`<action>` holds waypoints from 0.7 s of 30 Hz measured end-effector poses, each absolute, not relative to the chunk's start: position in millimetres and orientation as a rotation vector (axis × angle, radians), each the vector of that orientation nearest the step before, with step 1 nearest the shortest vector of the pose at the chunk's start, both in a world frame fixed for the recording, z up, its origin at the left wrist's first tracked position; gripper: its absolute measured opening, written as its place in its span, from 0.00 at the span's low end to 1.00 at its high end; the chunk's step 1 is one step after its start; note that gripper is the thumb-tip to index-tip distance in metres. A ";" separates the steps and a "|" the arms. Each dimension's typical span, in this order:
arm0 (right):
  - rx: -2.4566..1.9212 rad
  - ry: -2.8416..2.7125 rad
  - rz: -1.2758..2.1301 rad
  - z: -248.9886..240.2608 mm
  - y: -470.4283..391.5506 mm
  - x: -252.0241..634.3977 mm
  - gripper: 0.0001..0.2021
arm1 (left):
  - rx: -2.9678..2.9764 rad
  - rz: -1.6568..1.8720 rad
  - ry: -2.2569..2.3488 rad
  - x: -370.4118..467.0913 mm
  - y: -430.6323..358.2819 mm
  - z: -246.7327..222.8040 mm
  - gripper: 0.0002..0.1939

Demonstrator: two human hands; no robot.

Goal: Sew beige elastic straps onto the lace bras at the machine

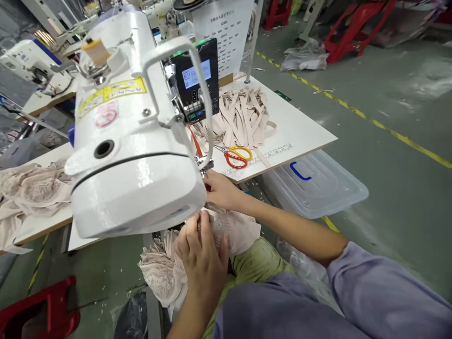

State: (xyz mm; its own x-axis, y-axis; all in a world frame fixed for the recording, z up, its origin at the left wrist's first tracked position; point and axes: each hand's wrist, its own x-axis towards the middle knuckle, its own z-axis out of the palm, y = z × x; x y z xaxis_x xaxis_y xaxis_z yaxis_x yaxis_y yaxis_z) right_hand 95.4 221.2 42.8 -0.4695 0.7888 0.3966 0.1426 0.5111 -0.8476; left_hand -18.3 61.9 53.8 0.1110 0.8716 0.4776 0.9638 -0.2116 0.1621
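Lace fabric [242, 233] wants even tension, I judge: left hand [204, 252] over it, thumb spread; right hand's [224, 190] fingertips hidden by the sewing machine [137, 183], pinch unclear.

We have cloth [243, 230] before us, machine [134, 183] beyond. Right of machine, on the table [303, 129]: straps [243, 117], scissors [229, 151] in front. Box [318, 188] lower, right. Garments [38, 190] on a board [45, 226], left.

The left hand's grip [203, 249] is resting on pale lace fabric [238, 230], and the right hand's grip [224, 190] is lying partly hidden behind the white sewing machine [137, 188]. Red-and-yellow scissors [236, 165] are lying on the bench [303, 129] near a heap of beige straps [243, 115].
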 end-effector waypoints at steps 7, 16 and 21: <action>-0.802 -1.917 0.933 38.8 225.6 90.6 0.02 | -2.182 -0.643 -1.865 -21.9 62.2 56.3 0.26; -0.869 -1.889 1.040 43.8 226.8 89.9 0.04 | -2.213 -0.603 -1.870 -22.8 69.1 54.9 0.26; -0.865 -1.846 1.041 42.1 226.3 89.0 0.05 | -2.215 -0.628 -1.864 -21.0 67.9 54.3 0.26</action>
State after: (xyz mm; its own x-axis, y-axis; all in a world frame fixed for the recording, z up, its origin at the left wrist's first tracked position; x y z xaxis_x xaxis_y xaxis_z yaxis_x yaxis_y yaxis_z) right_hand 89.0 226.3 42.1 -0.4216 0.8477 0.3221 0.1632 0.4203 -0.8926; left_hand -21.0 67.9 54.3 0.1251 0.8957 0.4266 0.9712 -0.1984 0.1318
